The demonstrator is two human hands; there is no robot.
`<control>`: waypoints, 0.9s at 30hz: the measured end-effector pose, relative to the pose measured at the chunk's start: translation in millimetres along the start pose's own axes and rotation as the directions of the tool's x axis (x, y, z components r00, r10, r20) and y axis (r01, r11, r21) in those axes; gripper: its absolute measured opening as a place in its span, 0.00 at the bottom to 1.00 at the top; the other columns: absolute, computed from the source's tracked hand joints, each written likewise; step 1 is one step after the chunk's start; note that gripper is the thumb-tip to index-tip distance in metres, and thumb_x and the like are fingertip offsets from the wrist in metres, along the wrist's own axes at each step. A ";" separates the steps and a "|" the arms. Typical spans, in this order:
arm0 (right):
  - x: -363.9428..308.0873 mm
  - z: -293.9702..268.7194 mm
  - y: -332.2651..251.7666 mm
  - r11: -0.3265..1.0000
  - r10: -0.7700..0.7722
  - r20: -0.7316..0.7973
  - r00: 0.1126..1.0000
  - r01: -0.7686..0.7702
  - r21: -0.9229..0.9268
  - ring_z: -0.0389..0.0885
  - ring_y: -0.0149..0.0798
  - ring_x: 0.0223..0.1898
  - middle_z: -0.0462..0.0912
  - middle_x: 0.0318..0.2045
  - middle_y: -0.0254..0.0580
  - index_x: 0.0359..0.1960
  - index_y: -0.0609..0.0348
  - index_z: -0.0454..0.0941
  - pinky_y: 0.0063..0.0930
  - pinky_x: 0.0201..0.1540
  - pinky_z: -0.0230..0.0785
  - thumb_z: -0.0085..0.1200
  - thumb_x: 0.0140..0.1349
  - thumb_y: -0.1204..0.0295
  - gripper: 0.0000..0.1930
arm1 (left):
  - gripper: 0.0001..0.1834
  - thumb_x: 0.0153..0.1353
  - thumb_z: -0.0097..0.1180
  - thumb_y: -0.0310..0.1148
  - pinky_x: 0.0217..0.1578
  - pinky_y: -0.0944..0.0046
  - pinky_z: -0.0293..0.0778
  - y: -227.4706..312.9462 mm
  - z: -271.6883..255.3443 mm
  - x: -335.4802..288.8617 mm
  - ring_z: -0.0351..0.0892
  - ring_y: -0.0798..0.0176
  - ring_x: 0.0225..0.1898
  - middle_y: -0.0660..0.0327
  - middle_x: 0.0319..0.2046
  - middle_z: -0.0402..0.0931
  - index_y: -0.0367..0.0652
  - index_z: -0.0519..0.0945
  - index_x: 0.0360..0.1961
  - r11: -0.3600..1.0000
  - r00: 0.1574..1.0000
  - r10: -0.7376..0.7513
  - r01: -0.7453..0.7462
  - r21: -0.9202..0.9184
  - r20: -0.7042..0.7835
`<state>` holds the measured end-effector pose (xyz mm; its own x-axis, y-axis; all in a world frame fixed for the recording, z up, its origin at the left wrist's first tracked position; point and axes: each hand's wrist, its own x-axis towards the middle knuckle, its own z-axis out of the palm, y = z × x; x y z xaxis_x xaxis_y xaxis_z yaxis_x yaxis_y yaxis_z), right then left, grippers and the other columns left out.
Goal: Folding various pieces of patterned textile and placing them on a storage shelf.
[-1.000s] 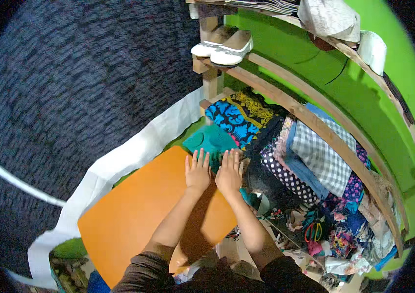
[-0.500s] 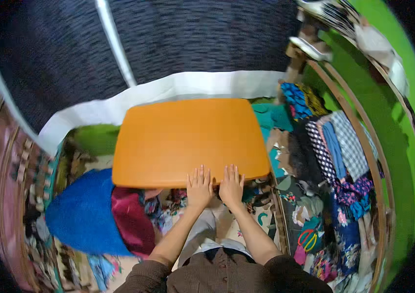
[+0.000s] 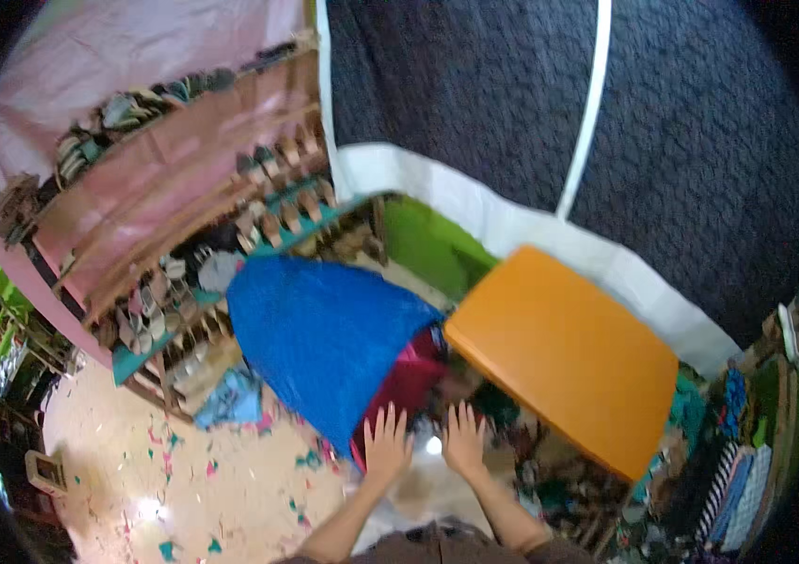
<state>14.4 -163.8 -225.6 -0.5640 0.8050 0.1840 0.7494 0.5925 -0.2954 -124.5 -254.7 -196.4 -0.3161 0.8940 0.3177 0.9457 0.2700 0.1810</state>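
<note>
My left hand (image 3: 387, 447) is stretched out with its fingers apart and nothing in it. It is nearest to a maroon cloth (image 3: 407, 381), which hangs from beneath a large blue sheet or sack (image 3: 315, 329). Just to its right, my right hand (image 3: 464, 442) is likewise empty, palm down and fingers spread. An orange rectangular tabletop (image 3: 564, 362) stands ahead to the right, apart from both hands. Whatever lies under the blue covering is hidden.
Wooden racks of shoes (image 3: 277, 211) line the left wall. Fabric scraps (image 3: 211, 467) litter the pale floor, and a light blue cloth (image 3: 233, 399) lies by the rack. Folded fabrics (image 3: 736, 493) are stacked at the right. A dark curtain (image 3: 474, 103) hangs behind the tabletop.
The view has swung left, so the tabletop now sits further right and more of the shoe racks and floor shows. Both hands have come away from the tabletop's near edge.
</note>
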 end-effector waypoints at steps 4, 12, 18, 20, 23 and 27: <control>13.9 32.1 -38.1 0.988 -0.082 0.118 0.990 0.065 0.140 0.55 0.53 0.60 0.58 0.58 0.56 0.57 0.61 0.58 0.58 0.57 0.49 0.43 0.56 0.64 0.27 | 0.29 0.52 0.49 0.46 0.56 0.39 0.48 -57.8 10.5 -27.3 0.56 0.50 0.60 0.52 0.59 0.57 0.47 0.67 0.56 0.997 0.996 -0.079 0.079 0.011 0.028; 68.4 99.7 -103.7 0.991 0.013 0.187 0.982 -0.037 0.125 0.58 0.53 0.59 0.60 0.58 0.55 0.58 0.63 0.57 0.53 0.58 0.50 0.41 0.59 0.60 0.28 | 0.27 0.56 0.45 0.46 0.58 0.40 0.44 -179.2 19.3 14.2 0.54 0.50 0.61 0.52 0.60 0.56 0.47 0.66 0.56 0.997 0.990 -0.070 0.075 -0.031 0.122; 135.9 161.5 -135.8 0.635 0.396 0.330 0.857 -0.516 0.575 0.61 0.60 0.56 0.62 0.53 0.69 0.56 0.76 0.54 0.40 0.58 0.53 0.53 0.52 0.65 0.34 | 0.28 0.60 0.40 0.46 0.60 0.43 0.44 -234.4 33.1 87.4 0.51 0.51 0.63 0.53 0.63 0.50 0.48 0.59 0.60 0.991 0.939 0.128 -0.105 -0.088 0.319; 148.6 167.6 -145.6 0.466 0.485 0.420 0.767 -0.633 0.619 0.61 0.60 0.56 0.62 0.53 0.68 0.56 0.74 0.54 0.41 0.58 0.53 0.56 0.50 0.64 0.36 | 0.29 0.60 0.40 0.46 0.60 0.43 0.44 -248.4 40.6 90.6 0.50 0.51 0.63 0.53 0.63 0.49 0.48 0.59 0.61 0.988 0.931 0.139 -0.108 -0.108 0.339; 159.2 198.7 -133.9 0.270 0.596 0.405 0.694 -0.647 0.713 0.63 0.58 0.54 0.65 0.51 0.65 0.56 0.69 0.56 0.41 0.57 0.55 0.60 0.46 0.64 0.38 | 0.30 0.59 0.41 0.46 0.59 0.41 0.44 -260.0 47.0 85.3 0.49 0.49 0.63 0.52 0.63 0.48 0.46 0.56 0.61 0.986 0.917 0.117 -0.062 -0.155 0.381; 160.8 226.9 -121.5 0.173 0.909 0.289 0.302 -0.901 0.397 0.71 0.50 0.47 0.74 0.42 0.55 0.53 0.69 0.60 0.37 0.51 0.61 0.63 0.44 0.63 0.36 | 0.31 0.59 0.41 0.47 0.59 0.41 0.44 -268.7 50.2 60.3 0.49 0.49 0.63 0.50 0.63 0.47 0.45 0.55 0.62 0.981 0.876 0.067 0.030 -0.193 0.477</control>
<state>-245.9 -112.8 -372.9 0.4106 0.7729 -0.4838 0.5000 -0.6346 -0.5894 -393.8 -255.4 -272.7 -0.1773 0.9720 -0.1540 0.9032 0.2228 0.3668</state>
